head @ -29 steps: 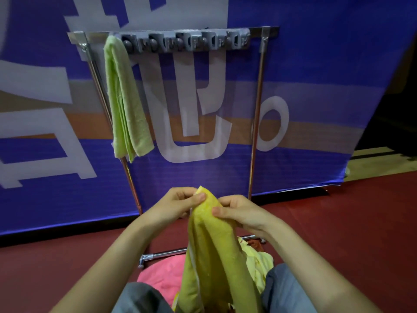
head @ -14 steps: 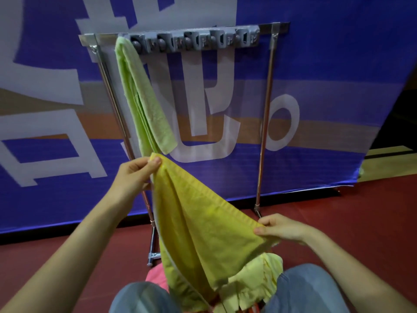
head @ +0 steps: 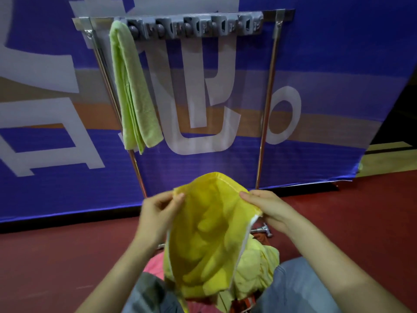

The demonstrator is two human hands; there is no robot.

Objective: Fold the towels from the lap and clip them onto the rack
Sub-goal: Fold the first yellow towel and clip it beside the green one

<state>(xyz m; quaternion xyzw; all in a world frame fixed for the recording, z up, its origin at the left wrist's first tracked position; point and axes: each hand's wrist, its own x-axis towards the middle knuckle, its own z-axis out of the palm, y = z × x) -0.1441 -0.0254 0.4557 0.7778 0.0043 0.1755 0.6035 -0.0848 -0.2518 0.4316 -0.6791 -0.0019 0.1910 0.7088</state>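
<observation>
Since half a second ago our hands have drawn together again, so the bright yellow terry towel (head: 207, 236) now hangs doubled between them over our lap instead of stretched out wide. Our left hand (head: 158, 213) pinches its upper left edge with thumb and fingers closed on the cloth; our right hand (head: 266, 207) grips the opposite white-trimmed edge likewise. Below, a paler yellow towel (head: 257, 267) and a pink towel (head: 153, 265) lie bunched on our lap. Beyond stands the metal rack (head: 268, 91) with its grey clip bar (head: 196, 27), where a folded light green towel (head: 133, 91) hangs at the left end, before a blue printed banner (head: 338, 64).
</observation>
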